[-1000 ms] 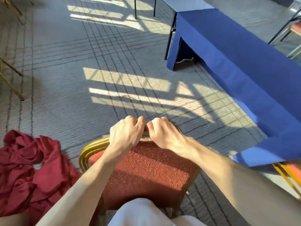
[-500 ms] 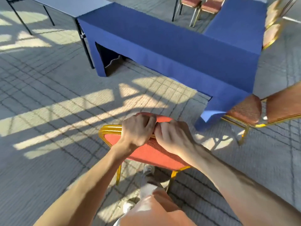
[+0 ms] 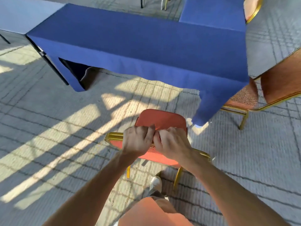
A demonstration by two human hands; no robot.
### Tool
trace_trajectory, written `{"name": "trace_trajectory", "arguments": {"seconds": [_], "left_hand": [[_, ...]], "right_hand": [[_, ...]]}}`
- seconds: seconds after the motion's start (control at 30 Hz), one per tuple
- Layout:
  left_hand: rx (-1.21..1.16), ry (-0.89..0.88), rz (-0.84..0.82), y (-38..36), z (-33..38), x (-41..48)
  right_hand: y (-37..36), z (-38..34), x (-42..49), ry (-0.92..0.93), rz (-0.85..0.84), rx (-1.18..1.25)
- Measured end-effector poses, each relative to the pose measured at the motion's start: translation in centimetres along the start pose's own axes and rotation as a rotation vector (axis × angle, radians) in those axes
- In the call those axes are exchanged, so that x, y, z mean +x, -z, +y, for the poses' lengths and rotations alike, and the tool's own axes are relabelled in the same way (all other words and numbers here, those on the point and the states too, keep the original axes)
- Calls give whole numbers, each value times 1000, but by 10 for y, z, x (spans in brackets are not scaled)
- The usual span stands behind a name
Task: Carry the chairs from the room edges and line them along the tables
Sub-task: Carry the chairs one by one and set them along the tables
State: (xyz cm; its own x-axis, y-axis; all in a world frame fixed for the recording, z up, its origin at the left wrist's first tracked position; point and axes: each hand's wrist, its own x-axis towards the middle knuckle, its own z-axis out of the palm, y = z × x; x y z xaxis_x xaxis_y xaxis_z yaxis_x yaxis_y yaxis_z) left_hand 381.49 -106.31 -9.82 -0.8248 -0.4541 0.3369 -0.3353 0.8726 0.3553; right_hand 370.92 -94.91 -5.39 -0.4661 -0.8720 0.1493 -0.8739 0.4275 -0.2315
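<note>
A red-cushioned chair (image 3: 160, 119) with a gold metal frame is right in front of me, its seat pointing toward the table. Both hands grip the top rail of its backrest side by side: my left hand (image 3: 138, 141) on the left, my right hand (image 3: 171, 143) on the right, thumbs touching. The long table (image 3: 138, 46) draped in blue cloth runs across the view just beyond the chair. I cannot tell whether the chair's legs touch the carpet.
Another red and gold chair (image 3: 267, 88) stands at the table's right end, partly under the cloth corner. A third chair back (image 3: 251, 8) shows at the top right. A bare grey table (image 3: 17, 15) adjoins at the upper left. My shoe (image 3: 155, 183) is under the chair.
I have walked with the chair from beside a red cloth heap toward the blue table. The table now fills the view ahead, and the chair is closer to its long side.
</note>
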Motion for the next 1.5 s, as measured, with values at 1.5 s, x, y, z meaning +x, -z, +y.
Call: {"name": "trace_trajectory", "arguments": {"seconds": [1.5], "left_hand": [[58,-301,23,-9,28,220]], "right_hand": [[43,105,131,-374,233,-12]]}}
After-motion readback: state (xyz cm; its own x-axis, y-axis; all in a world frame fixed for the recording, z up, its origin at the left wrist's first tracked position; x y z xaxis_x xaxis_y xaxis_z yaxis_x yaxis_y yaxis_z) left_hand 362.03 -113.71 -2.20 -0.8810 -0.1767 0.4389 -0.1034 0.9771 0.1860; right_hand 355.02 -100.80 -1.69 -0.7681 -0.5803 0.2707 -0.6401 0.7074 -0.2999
